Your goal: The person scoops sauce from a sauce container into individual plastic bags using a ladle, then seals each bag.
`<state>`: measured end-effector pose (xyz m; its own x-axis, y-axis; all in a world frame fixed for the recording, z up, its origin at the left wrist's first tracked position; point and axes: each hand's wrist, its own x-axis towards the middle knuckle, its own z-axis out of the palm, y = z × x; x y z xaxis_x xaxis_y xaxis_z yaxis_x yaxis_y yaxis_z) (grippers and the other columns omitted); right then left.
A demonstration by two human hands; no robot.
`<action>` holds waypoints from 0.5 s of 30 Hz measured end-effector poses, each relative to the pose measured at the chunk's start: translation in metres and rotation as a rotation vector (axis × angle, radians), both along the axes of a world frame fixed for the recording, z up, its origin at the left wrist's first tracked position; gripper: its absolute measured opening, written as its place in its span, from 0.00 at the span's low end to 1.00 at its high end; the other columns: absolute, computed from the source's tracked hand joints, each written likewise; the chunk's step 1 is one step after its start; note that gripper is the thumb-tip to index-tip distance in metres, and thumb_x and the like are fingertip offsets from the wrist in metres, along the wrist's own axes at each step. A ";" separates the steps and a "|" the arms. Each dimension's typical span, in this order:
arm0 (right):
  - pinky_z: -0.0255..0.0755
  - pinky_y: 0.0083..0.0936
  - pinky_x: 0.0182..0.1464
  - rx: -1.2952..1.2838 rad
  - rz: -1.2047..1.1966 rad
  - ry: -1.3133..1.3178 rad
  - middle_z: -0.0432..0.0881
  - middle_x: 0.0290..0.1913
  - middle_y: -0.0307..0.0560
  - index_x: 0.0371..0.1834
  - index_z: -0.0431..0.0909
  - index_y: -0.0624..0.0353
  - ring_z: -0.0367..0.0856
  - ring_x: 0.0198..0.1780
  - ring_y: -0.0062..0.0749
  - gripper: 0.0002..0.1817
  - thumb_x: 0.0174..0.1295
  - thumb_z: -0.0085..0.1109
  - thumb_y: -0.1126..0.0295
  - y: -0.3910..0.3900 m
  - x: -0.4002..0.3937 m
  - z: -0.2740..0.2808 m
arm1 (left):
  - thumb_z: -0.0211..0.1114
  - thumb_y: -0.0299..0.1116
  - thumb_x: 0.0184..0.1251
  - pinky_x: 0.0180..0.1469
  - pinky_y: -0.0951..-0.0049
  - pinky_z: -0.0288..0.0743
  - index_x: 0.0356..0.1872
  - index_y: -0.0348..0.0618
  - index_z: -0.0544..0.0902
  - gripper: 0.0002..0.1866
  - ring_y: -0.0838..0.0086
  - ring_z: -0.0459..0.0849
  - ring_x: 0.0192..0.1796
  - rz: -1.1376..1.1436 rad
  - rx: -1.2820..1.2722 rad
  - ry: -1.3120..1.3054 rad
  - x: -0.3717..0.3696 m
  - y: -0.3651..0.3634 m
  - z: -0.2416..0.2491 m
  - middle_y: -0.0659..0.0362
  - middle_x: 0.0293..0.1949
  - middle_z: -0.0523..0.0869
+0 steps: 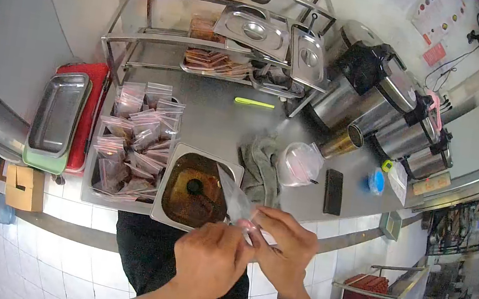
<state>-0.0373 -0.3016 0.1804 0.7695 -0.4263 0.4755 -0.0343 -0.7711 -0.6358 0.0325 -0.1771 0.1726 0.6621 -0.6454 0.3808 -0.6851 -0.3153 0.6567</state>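
Observation:
A clear plastic bag (235,194) is pinched between my two hands, near the front edge of the steel counter (215,108). My left hand (213,255) has its fingers curled on the bag's lower edge. My right hand (284,244) grips the same bag from the other side, fingers bent. Just behind and left of my hands is a square metal pan (189,188) holding dark brown liquid with a black object in it. Left of that pan, a tray is heaped with small zip bags (137,139) of dark reddish contents.
A grey cloth (261,168), a white tub (299,165), a black phone (333,192) and a steel cup (344,142) stand to the right. Large steel pots (379,96) line the back right. Behind is a metal rack (169,41); an empty tray (59,115) lies at left.

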 end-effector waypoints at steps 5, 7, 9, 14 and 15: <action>0.80 0.21 0.38 0.398 0.060 -0.080 0.88 0.35 0.50 0.33 0.88 0.62 0.88 0.39 0.29 0.11 0.44 0.75 0.82 -0.010 -0.006 -0.001 | 0.73 0.38 0.58 0.58 0.60 0.70 0.48 0.36 0.77 0.22 0.60 0.80 0.51 0.195 -0.479 0.368 0.016 0.031 -0.018 0.49 0.48 0.81; 0.80 0.22 0.37 0.560 0.230 -0.018 0.88 0.35 0.51 0.32 0.88 0.62 0.87 0.39 0.28 0.13 0.40 0.78 0.82 -0.013 -0.009 -0.006 | 0.71 0.34 0.63 0.58 0.64 0.70 0.53 0.35 0.76 0.22 0.68 0.80 0.51 0.047 -0.720 0.934 0.025 0.035 -0.018 0.52 0.51 0.82; 0.80 0.22 0.38 0.604 0.288 -0.044 0.88 0.35 0.52 0.33 0.88 0.62 0.87 0.38 0.29 0.15 0.39 0.79 0.82 -0.014 -0.006 -0.015 | 0.67 0.30 0.66 0.55 0.68 0.71 0.52 0.33 0.77 0.17 0.73 0.79 0.49 -0.051 -0.622 1.039 0.028 0.049 -0.022 0.53 0.51 0.83; 0.81 0.26 0.42 0.757 0.346 -0.042 0.88 0.39 0.52 0.39 0.87 0.60 0.88 0.39 0.32 0.21 0.38 0.82 0.79 -0.009 -0.002 -0.034 | 0.68 0.30 0.66 0.50 0.69 0.73 0.44 0.35 0.79 0.11 0.68 0.81 0.45 0.087 -0.386 0.633 0.029 0.070 -0.038 0.53 0.41 0.84; 0.81 0.26 0.42 0.769 0.348 -0.040 0.88 0.39 0.52 0.39 0.87 0.60 0.88 0.39 0.32 0.21 0.38 0.82 0.79 -0.005 -0.002 -0.036 | 0.69 0.31 0.66 0.51 0.68 0.72 0.45 0.36 0.78 0.13 0.65 0.81 0.46 0.157 -0.430 0.503 0.028 0.073 -0.043 0.52 0.43 0.83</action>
<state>-0.0398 -0.3068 0.1447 0.9055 -0.3845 0.1794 0.1584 -0.0857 -0.9836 0.0607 -0.1037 0.1298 0.8992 -0.3873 0.2033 -0.2310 -0.0260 0.9726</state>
